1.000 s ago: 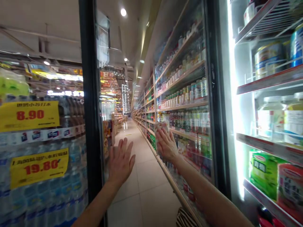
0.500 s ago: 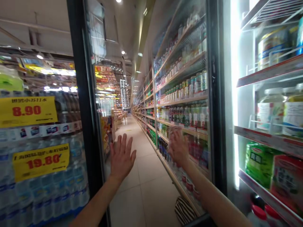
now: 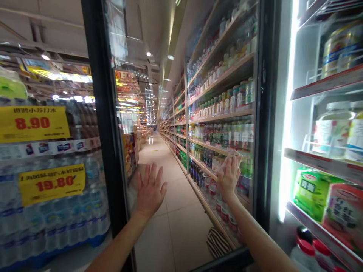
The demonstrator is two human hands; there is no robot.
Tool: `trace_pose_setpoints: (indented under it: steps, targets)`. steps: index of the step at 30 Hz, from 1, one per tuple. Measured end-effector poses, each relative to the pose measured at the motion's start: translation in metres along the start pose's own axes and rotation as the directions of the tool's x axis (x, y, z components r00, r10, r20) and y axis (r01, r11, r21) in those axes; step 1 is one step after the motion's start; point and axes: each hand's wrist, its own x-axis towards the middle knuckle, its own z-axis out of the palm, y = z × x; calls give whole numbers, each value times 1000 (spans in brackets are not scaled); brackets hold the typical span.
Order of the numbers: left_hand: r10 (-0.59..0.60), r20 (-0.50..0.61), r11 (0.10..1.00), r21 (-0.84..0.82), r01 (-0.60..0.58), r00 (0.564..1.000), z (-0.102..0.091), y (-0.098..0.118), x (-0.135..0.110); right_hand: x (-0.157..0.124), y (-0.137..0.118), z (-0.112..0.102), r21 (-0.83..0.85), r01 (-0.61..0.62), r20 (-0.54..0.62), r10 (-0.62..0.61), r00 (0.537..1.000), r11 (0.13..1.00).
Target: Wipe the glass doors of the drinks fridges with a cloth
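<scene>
A glass door (image 3: 172, 211) with a dark frame stands open in front of me, and shelves of drinks show through or in its pane. My left hand (image 3: 151, 190) lies flat against the glass near the left frame, fingers spread, holding nothing. On the right part of the pane, my right hand (image 3: 227, 180) presses a pale, crumpled cloth (image 3: 237, 158) to the glass. The cloth sticks out past the fingertips; the palm side is hidden.
To the right is a lit cooler with shelves (image 3: 320, 160) of cans, bottles and a green pack (image 3: 309, 192). Stacked water bottles (image 3: 59, 223) with yellow price signs (image 3: 52, 185) stand at left. A black-and-white striped item (image 3: 218, 243) shows low down, near the door's bottom frame.
My right hand has moved to the right across the glass with the cloth. My left hand stays on the pane, almost in the same spot. The view has shifted slightly.
</scene>
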Motion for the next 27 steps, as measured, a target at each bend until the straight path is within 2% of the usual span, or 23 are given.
trace_pose_setpoints:
  steps: [1,2,3,5,6,7,8,9,11,12,13,14,15,16,17,18,19,20,21,22,23,25,27]
  targets:
    - [-5,2,1000,-6,5,1000,1,2,-3,0,0,0,2,-38,-2,38,999,999]
    - [-14,2,1000,-13,14,1000,2,3,-6,-1,-3,0,21,-12,29,11,1000,1000]
    - [-27,5,999,-18,27,1000,3,5,-8,-4,-9,-2,57,75,85,-80,993,996]
    - [-45,19,999,-20,45,999,5,7,-12,-13,-22,-5,158,305,193,-333,923,939]
    - [-45,26,999,-16,46,999,5,7,-13,-16,-25,-7,200,394,218,-433,875,897]
    - [-43,31,999,-11,43,999,5,7,-14,-18,-25,-8,218,441,218,-484,848,871]
    - [-39,34,999,-6,40,999,5,7,-15,-19,-23,-8,204,439,199,-476,857,875]
    - [-35,34,999,-3,35,999,5,7,-15,-18,-18,-8,162,383,167,-407,898,910]
    - [-33,33,999,-14,34,999,6,7,-16,-15,-10,-6,60,168,82,-172,982,984]
    - [-39,32,999,-21,39,999,6,7,-16,-16,-10,-5,30,81,58,-83,995,996]
    - [-45,30,999,-27,45,999,6,7,-17,-18,-13,-5,25,56,60,-57,997,998]
    - [-47,29,998,-32,48,998,7,7,-17,-21,-20,-5,43,99,94,-103,990,994]
    - [-46,26,998,-33,47,999,7,7,-17,-26,-28,-6,92,206,145,-218,965,974]
    - [-42,20,999,-28,42,999,7,7,-17,-32,-37,-7,163,343,188,-370,910,925]
    - [-35,12,999,-19,35,999,6,7,-17,-36,-44,-8,235,462,211,-509,834,855]
    - [-28,8,1000,-9,28,1000,6,7,-17,-39,-48,-9,284,535,215,-596,773,796]
    - [-23,7,1000,-2,23,1000,6,7,-17,-40,-48,-10,296,557,206,-621,756,776]
    - [-21,10,1000,4,21,1000,5,7,-17,-40,-43,-9,271,530,189,-584,789,804]
    - [-21,15,1000,4,21,1000,5,6,-17,-37,-35,-9,218,455,166,-492,855,864]
    - [-24,23,1000,0,24,999,5,6,-17,-35,-26,-8,153,344,137,-364,921,927]
    - [-29,31,1000,-9,29,999,6,7,-18,-32,-18,-7,98,231,105,-241,965,968]
    - [-47,40,999,-24,48,998,7,7,-18,-32,-10,-7,46,95,78,-98,992,994]
    - [-57,41,998,-22,58,998,7,8,-19,-37,-13,-8,68,150,141,-158,977,986]
